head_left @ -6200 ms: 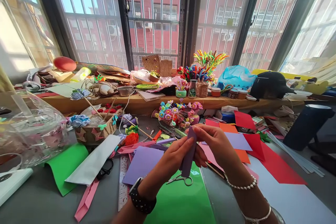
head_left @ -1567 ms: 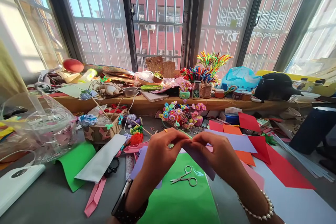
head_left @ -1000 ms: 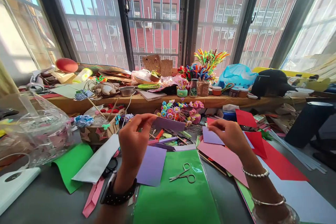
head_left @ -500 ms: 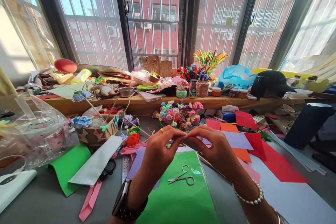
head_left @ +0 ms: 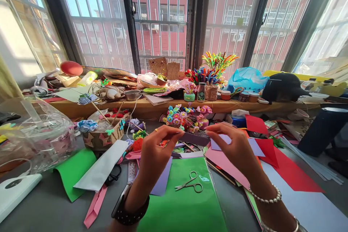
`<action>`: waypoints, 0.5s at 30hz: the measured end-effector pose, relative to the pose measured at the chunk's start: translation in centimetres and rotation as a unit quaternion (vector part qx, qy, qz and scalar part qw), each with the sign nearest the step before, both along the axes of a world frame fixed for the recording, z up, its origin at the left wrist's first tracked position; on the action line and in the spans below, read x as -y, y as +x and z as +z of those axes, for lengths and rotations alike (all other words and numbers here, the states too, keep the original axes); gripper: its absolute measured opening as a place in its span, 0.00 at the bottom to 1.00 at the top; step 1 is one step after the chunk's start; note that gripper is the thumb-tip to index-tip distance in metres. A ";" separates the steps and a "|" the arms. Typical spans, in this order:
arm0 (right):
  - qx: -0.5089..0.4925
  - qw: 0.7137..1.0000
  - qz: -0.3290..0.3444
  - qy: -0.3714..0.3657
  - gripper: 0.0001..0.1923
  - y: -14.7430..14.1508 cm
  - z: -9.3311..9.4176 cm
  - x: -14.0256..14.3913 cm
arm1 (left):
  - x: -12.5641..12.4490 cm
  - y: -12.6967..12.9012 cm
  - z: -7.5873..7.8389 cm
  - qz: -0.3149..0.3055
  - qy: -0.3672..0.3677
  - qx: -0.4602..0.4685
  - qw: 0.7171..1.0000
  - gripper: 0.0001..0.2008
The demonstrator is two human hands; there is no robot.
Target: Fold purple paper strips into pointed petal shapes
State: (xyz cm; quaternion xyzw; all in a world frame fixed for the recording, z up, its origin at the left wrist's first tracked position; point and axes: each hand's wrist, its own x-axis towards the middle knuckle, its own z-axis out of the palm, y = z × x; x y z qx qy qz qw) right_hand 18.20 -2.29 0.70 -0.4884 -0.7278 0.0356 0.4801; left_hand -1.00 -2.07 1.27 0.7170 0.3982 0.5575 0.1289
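Observation:
A short strip of dark purple paper (head_left: 195, 139) spans the gap between my hands, held up over the far end of a green sheet (head_left: 187, 208). My left hand (head_left: 159, 152) pinches the strip's left end between thumb and fingers. At the other end, the thumb and fingertips of my right hand (head_left: 233, 150) close on the strip's edge. Below them, small metal scissors (head_left: 190, 183) lie on the green sheet with their blades slightly apart. Beside my left wrist lies a lilac paper piece (head_left: 162, 179).
Coloured papers, including a red sheet (head_left: 296, 170) and pink paper (head_left: 227, 165), spread on the right. To the left are a white folded paper (head_left: 102, 166), a pink folded strip (head_left: 95, 206) and a flower basket (head_left: 102, 139). Crochet flowers (head_left: 176, 116) stand behind my hands.
My hands, fingertips together before, have drawn apart to left and right. The dark purple strip now shows between them. The scissors stay on the green sheet.

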 end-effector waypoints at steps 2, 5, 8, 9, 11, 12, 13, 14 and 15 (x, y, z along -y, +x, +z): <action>0.013 0.997 0.072 -0.024 0.06 -1.2 0.2 0.7 | 0.0 0.4 -0.2 -0.025 0.003 -0.023 0.999 0.03; 0.046 0.996 0.073 -0.011 0.06 -2.4 0.1 1.3 | 0.2 0.7 -0.4 -0.043 0.028 -0.095 0.994 0.03; 0.118 0.990 0.065 0.037 0.07 -2.5 0.0 1.4 | 0.4 0.6 -0.4 -0.041 0.055 -0.207 0.976 0.05; 0.143 0.986 0.065 0.052 0.08 -2.5 0.0 1.4 | 0.4 0.5 -0.3 -0.038 0.064 -0.241 0.968 0.06; 0.181 0.979 0.062 0.074 0.08 -2.4 0.0 1.6 | 0.5 0.2 -0.3 -0.033 0.086 -0.288 0.953 0.08; 0.196 0.976 0.062 0.077 0.08 -2.3 0.1 1.7 | 0.5 -0.1 -0.2 -0.034 0.096 -0.301 0.948 0.09; 0.207 0.973 0.063 0.078 0.08 -2.1 0.2 1.8 | 0.5 -0.5 -0.1 -0.036 0.104 -0.310 0.944 0.09; 0.215 0.971 0.062 0.077 0.09 -2.0 0.4 1.9 | 0.4 -1.0 0.0 -0.037 0.112 -0.314 0.942 0.09; 0.222 0.970 0.057 0.076 0.09 -1.7 0.5 2.0 | 0.3 -1.6 0.2 -0.030 0.120 -0.315 0.941 0.09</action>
